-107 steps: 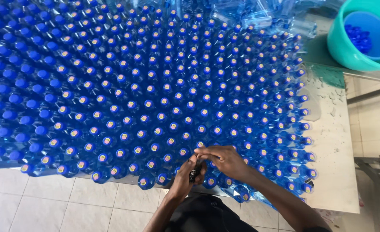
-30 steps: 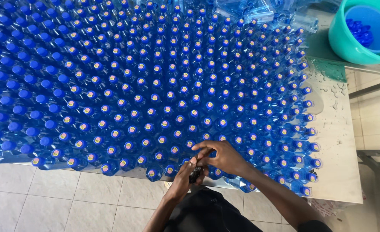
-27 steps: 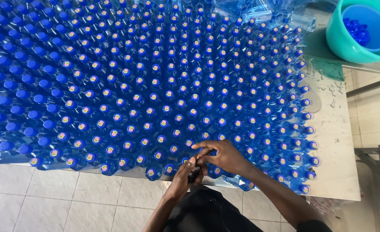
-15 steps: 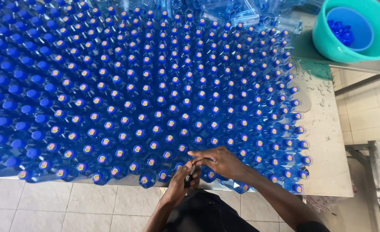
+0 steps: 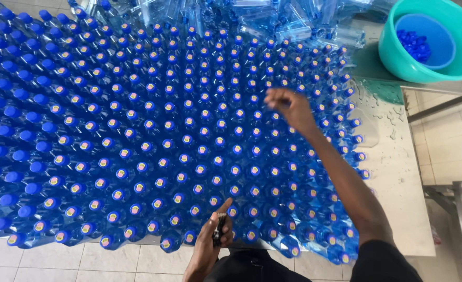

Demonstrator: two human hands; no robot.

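A dense field of clear blue bottles with blue caps (image 5: 152, 125) covers the table, and most caps near me carry a small round sticker. My left hand (image 5: 215, 236) is at the front edge, closed around a small dark object (image 5: 220, 230), its index finger pointing at the front row. My right hand (image 5: 289, 107) reaches far out over the middle rows, fingers bunched down onto a cap (image 5: 272, 116). It is motion-blurred, so I cannot see whether it pinches anything.
A teal basin (image 5: 393, 57) at the back right holds a blue bowl (image 5: 440, 36) and loose blue caps (image 5: 413, 46). Uncapped clear bottles (image 5: 272, 21) lie piled at the back. Wet bare tabletop (image 5: 398, 172) runs along the right edge, with tiled floor below and beside it.
My right hand has left my left hand at the front edge and stretched out to the middle rows. The left hand stays at the front with the dark object.
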